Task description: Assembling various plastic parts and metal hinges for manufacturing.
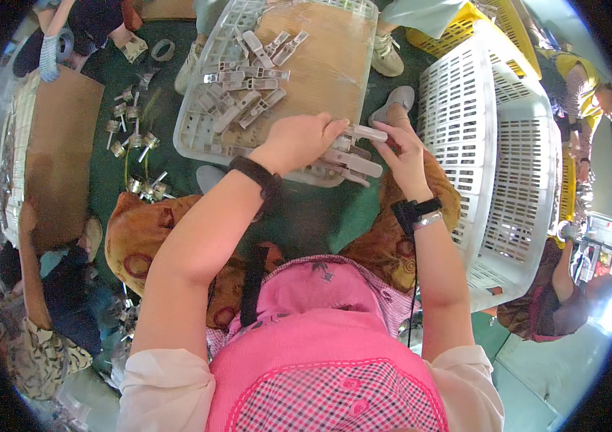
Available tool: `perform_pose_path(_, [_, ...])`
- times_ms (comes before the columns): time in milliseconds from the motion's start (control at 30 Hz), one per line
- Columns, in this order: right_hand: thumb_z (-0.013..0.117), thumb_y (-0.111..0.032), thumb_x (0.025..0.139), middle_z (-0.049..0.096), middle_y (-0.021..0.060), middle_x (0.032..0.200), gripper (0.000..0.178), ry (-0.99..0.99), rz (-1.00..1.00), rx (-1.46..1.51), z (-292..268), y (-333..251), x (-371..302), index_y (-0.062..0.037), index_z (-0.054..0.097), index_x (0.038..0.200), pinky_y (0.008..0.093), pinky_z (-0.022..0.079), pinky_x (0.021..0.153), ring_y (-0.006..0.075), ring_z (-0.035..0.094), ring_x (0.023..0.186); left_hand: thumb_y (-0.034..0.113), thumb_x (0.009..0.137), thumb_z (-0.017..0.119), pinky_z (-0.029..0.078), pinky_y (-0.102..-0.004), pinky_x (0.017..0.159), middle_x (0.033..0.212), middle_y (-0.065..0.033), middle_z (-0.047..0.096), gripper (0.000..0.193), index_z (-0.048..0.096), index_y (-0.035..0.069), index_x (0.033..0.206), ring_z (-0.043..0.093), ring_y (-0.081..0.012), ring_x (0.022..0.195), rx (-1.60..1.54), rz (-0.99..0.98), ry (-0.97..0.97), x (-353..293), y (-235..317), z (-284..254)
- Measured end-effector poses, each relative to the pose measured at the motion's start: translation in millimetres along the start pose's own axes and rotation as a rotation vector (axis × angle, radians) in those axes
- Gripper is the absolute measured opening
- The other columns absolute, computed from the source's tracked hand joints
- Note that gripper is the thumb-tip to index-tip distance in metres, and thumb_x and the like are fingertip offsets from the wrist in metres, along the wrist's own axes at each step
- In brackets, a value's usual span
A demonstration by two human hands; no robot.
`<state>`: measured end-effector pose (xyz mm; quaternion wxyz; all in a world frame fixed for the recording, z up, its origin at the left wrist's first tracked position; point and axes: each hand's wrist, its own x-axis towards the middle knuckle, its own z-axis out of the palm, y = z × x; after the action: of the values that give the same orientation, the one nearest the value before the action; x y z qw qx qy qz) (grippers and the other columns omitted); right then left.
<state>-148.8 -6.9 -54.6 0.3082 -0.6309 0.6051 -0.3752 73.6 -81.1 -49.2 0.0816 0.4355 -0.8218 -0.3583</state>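
Both my hands meet over the near right corner of a low work surface, an upturned white crate [184, 119] topped with cardboard [318, 65]. My left hand [298, 142] is closed, its thumb at the left end of a long, light grey plastic clip-like part [368, 132]. At that part's other end, my right hand [405, 160] pinches it between thumb and fingers. Just below, several similar grey pieces [358, 163] jut over the near edge, partly hidden by my left hand. A loose pile of such pieces [244, 90] lies on the left half of the cardboard.
Tall white slatted crates [457, 137] stand close on my right, with yellow crates [446, 36] behind. Metal fittings with short stems [133, 122] are scattered on the green floor at left, near a tape roll [162, 50]. A person's shoes [386, 56] flank the work surface; other people sit around.
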Motion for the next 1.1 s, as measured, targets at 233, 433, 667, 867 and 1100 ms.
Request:
perform_pose_path(233, [0.063, -0.006, 0.083, 0.064, 0.0087, 0.078, 0.010, 0.039, 0.147, 0.108, 13.3, 41.4, 17.4, 0.0023, 0.064, 0.089, 0.0246, 0.047, 0.063, 0.0126, 0.059, 0.068, 0.050, 0.096, 0.026, 0.046, -0.0466, 0.076, 0.090, -0.0215, 0.064, 0.058, 0.063, 0.006, 0.098, 0.059, -0.0413, 0.087, -0.004, -0.057, -0.125, 35.8, -0.2, -9.2])
perform_pose_path(433, [0.063, -0.015, 0.085, 0.062, 0.0070, 0.066, 0.020, -0.033, 0.174, 0.116, 9.1, 50.6, 34.4, 0.0042, 0.064, 0.080, 0.0270, 0.043, 0.052, 0.0104, 0.053, 0.058, 0.055, 0.094, 0.025, 0.047, -0.0466, 0.072, 0.078, -0.0215, 0.064, 0.068, 0.064, 0.001, 0.082, 0.061, -0.0401, 0.079, -0.064, -0.046, -0.090, 43.3, -4.9, -7.8])
perform_pose_path(667, [0.059, -0.017, 0.086, 0.061, 0.0011, 0.066, 0.023, -0.277, 0.441, 0.180, -9.8, 34.0, 39.6, 0.0041, 0.066, 0.093, 0.0225, 0.042, 0.053, 0.0050, 0.052, 0.060, 0.060, 0.087, 0.042, 0.048, -0.0428, 0.068, 0.081, -0.0220, 0.064, 0.065, 0.056, -0.003, 0.096, 0.062, -0.0384, 0.076, -0.091, -0.048, -0.132, 42.6, 0.7, -21.1])
perform_pose_path(867, [0.061, -0.016, 0.082, 0.059, 0.0013, 0.063, 0.021, -0.209, 0.386, 0.250, -0.2, 46.8, 34.6, 0.0044, 0.066, 0.087, 0.0237, 0.042, 0.049, 0.0059, 0.051, 0.054, 0.053, 0.087, 0.049, 0.047, -0.0416, 0.065, 0.082, -0.0198, 0.063, 0.057, 0.047, 0.002, 0.111, 0.062, -0.0367, 0.075, -0.254, -0.004, -0.069, 35.1, -3.5, -13.0])
perform_pose_path(1100, [0.061, -0.016, 0.082, 0.060, 0.0016, 0.066, 0.023, -0.287, 0.477, 0.227, -5.0, 51.8, 41.8, 0.0057, 0.067, 0.089, 0.0238, 0.043, 0.049, 0.0061, 0.051, 0.055, 0.033, 0.090, 0.054, 0.047, -0.0367, 0.078, 0.094, -0.0173, 0.064, 0.043, 0.043, 0.006, 0.122, 0.062, -0.0331, 0.087, -0.234, 0.250, -0.026, 21.8, -5.9, -14.5])
